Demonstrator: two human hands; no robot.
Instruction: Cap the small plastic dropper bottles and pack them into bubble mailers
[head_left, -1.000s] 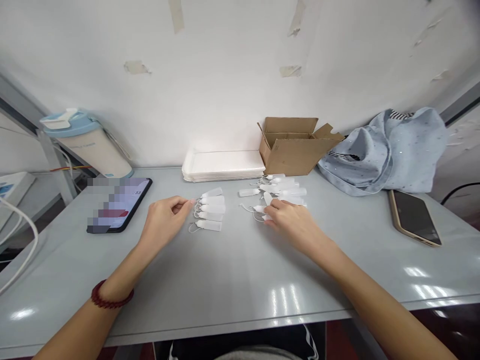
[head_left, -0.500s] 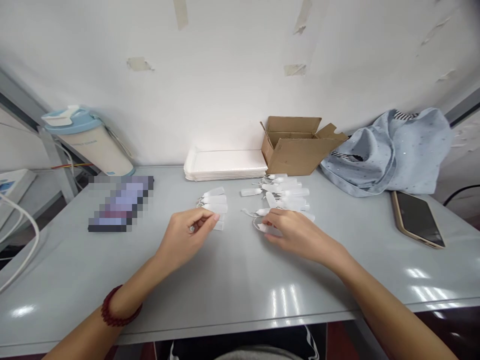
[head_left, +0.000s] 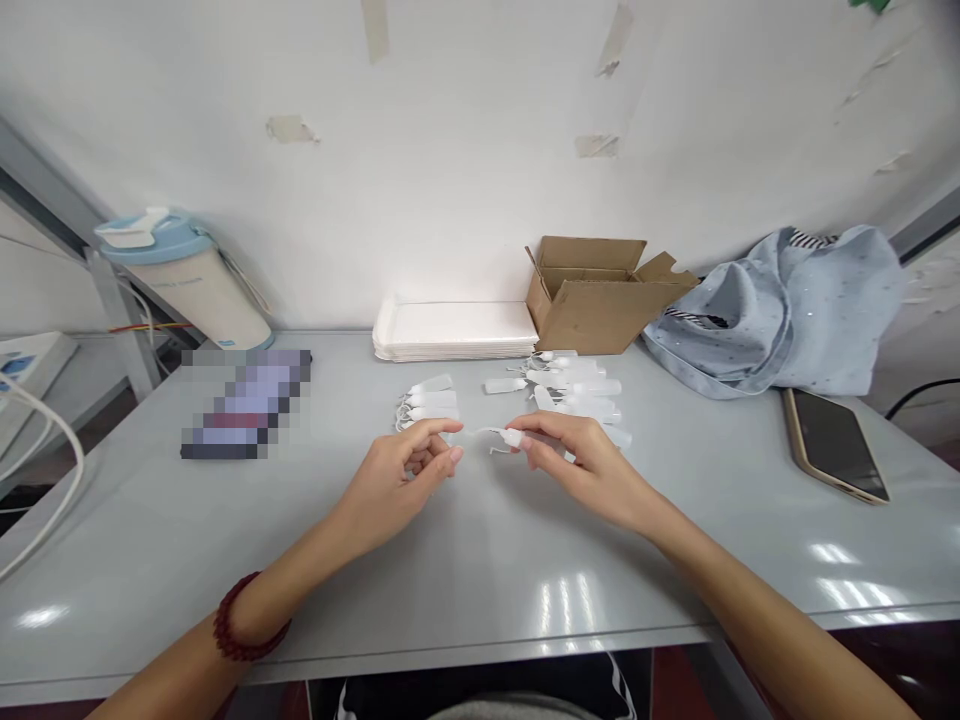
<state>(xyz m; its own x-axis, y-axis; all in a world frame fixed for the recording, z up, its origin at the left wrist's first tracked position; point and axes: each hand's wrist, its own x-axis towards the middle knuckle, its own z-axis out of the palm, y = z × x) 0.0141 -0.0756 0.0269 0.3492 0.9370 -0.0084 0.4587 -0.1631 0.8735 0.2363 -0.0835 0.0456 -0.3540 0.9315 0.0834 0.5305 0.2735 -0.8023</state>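
Pinching white tube [head_left: 512, 438] by cap end in right hand [head_left: 592, 468]; holding left hand [head_left: 391, 488] apart, thumb and forefinger parted beside string [head_left: 487, 431] (touching or not, cannot tell). Best grip string near its end, without dragging loose tubes [head_left: 589, 388] beyond.

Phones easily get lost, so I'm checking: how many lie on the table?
2. One pixelated phone lies left of the left hand, in front of the tumbler; the dark-screened phone lies at right, in front of the blue bag. The bag could hide more.
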